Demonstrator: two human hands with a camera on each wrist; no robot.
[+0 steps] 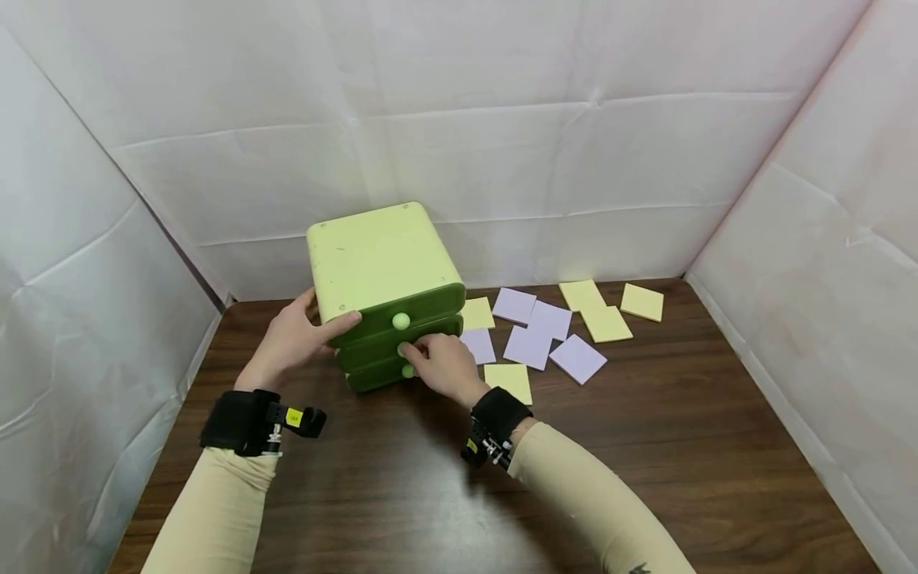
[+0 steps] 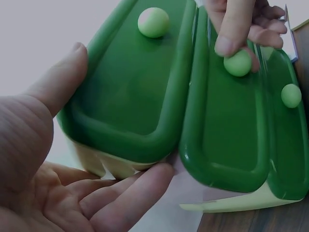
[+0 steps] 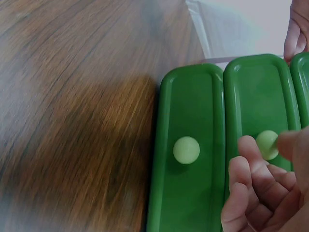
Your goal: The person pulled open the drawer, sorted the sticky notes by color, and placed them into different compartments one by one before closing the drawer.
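Observation:
A light green drawer box (image 1: 376, 263) with three dark green drawer fronts stands on the brown table (image 1: 645, 446). My left hand (image 1: 297, 335) lies against the box's left side with straight fingers, its thumb (image 2: 63, 77) at the edge of the top drawer (image 2: 140, 87). My right hand (image 1: 437, 363) pinches the pale round knob (image 2: 237, 64) of the middle drawer between thumb and finger. The top knob (image 1: 401, 320) and the bottom knob (image 3: 186, 150) are free. All three drawers look closed or nearly so.
Several yellow sticky pads (image 1: 606, 323) and purple sticky pads (image 1: 528, 346) lie scattered on the table right of the box, one yellow pad (image 1: 509, 381) just beside my right wrist. White sheet walls (image 1: 574, 159) enclose the table on three sides.

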